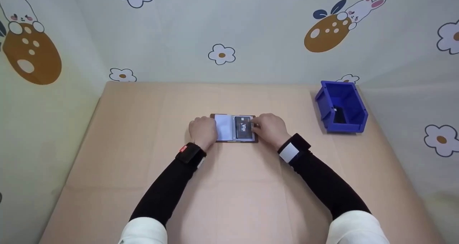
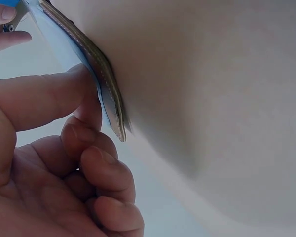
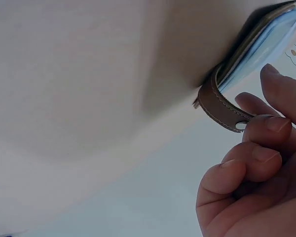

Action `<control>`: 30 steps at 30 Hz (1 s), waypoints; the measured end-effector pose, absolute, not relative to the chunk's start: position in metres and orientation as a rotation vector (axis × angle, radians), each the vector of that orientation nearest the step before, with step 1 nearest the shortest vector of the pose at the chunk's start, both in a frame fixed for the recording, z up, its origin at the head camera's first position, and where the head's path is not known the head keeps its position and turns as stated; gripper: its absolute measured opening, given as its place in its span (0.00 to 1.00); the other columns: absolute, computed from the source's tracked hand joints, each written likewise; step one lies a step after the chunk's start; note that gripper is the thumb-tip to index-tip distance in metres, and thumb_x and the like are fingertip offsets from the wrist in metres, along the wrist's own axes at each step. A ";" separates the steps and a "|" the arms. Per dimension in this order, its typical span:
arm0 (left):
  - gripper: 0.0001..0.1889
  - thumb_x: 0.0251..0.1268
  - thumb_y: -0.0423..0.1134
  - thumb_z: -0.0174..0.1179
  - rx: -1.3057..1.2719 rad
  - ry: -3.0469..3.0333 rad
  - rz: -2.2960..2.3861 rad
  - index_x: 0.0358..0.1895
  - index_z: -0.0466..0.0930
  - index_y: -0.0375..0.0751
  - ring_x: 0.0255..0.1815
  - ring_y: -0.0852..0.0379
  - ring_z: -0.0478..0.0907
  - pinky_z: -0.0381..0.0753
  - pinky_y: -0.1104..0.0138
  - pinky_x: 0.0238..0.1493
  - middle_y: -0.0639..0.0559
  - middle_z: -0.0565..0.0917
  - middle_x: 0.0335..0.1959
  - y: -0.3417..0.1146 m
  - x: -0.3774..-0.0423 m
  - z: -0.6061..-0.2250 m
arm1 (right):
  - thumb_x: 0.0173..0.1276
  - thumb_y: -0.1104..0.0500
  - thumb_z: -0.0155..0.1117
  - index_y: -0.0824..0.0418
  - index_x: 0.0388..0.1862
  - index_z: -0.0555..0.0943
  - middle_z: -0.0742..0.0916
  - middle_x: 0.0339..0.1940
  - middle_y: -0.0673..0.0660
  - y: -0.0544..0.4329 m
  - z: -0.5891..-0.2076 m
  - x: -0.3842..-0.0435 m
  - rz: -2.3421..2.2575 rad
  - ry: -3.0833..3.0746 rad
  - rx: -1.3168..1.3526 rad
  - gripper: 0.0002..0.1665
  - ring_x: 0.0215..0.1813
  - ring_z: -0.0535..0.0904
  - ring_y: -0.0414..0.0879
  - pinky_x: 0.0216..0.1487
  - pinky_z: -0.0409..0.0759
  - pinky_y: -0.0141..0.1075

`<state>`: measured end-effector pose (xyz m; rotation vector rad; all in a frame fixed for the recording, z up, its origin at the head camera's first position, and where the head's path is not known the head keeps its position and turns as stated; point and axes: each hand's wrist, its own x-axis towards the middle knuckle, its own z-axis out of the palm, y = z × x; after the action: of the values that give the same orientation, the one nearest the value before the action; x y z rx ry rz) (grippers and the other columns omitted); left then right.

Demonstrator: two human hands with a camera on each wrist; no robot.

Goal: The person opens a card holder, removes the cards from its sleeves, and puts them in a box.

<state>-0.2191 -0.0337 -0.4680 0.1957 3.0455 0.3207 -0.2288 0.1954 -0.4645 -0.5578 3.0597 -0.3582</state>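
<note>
A brown card holder (image 1: 224, 127) lies open on the table, its clear sleeves spread out. On its right side is a black card (image 1: 243, 128) with the word "Vip". My left hand (image 1: 203, 131) pinches the holder's left edge; in the left wrist view the thumb (image 2: 44, 96) is over the sleeve and the other fingers curl by the brown cover (image 2: 110, 89). My right hand (image 1: 271, 128) pinches the black card's right edge between thumb and forefinger. The right wrist view shows a brown strap (image 3: 221, 109) with a metal snap beside the curled fingers.
A blue plastic bin (image 1: 342, 106) stands at the back right of the table (image 1: 143, 158), with a dark item (image 1: 338, 115) inside. A pale patterned curtain (image 1: 179, 32) closes off the back and both sides.
</note>
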 end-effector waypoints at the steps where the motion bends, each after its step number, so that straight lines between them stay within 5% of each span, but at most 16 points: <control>1: 0.10 0.63 0.31 0.54 0.195 3.044 0.323 0.36 0.86 0.34 0.41 0.39 0.80 0.76 0.51 0.43 0.39 0.85 0.36 -0.034 -0.219 -0.468 | 0.63 0.57 0.72 0.57 0.50 0.88 0.88 0.38 0.58 0.196 -0.465 -0.229 -0.359 3.059 -0.557 0.16 0.40 0.83 0.52 0.42 0.79 0.47; 30: 0.10 0.63 0.31 0.53 0.212 3.082 0.336 0.35 0.86 0.33 0.39 0.39 0.81 0.78 0.50 0.41 0.38 0.85 0.35 -0.035 -0.217 -0.468 | 0.63 0.58 0.71 0.57 0.52 0.87 0.89 0.43 0.58 0.196 -0.472 -0.228 -0.420 3.009 -0.526 0.17 0.45 0.84 0.53 0.45 0.80 0.48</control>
<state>-0.2171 -0.0354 -0.4682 0.2124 3.0817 0.3361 -0.2284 0.1957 -0.4717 -0.5256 3.0086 -0.4199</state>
